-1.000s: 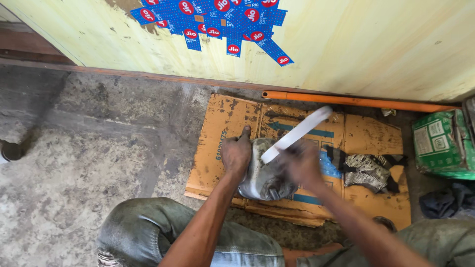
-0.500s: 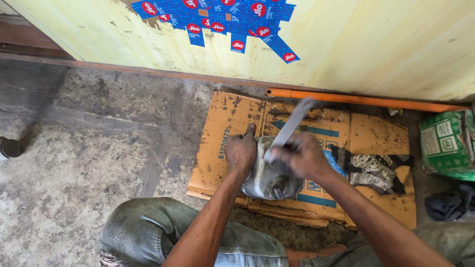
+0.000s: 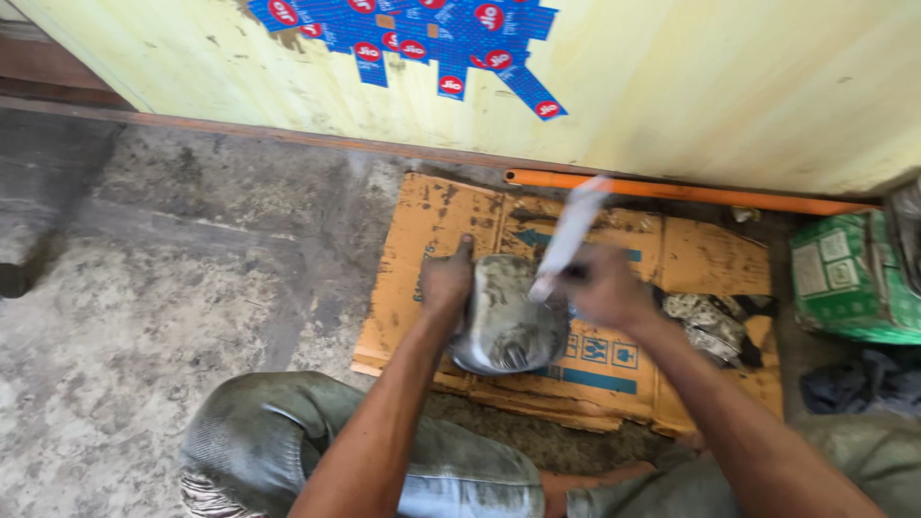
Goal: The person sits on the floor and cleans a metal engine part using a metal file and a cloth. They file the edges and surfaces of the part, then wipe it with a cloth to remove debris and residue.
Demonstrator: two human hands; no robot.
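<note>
Hard to make out: we see the whole view smeared by motion; the right hand (image 3: 604,286) and the pale flat strip (image 3: 568,235) it holds are the most blurred, so we cannot tell what the strip is made of.
Hidden: our left palm covers the left flank of the metal part (image 3: 508,321); the right forearm cuts across the cardboard's near right corner.
Cut off: the green packet (image 3: 844,278) at the right edge and our knees at the near edge run out of view.
Metal part: a rounded, grimy grey casing, lying on the flattened cardboard (image 3: 432,230) on the concrete floor (image 3: 173,288), between our two hands.
Left hand (image 3: 446,283): fingers clasped against the part's left side, thumb pointing far.
Right hand: fingers clenched around the strip's near end, just right of the part's far edge; the strip slants up toward the orange pipe (image 3: 691,195).
Beside: a patterned rag (image 3: 715,326) lies right of the right hand.
</note>
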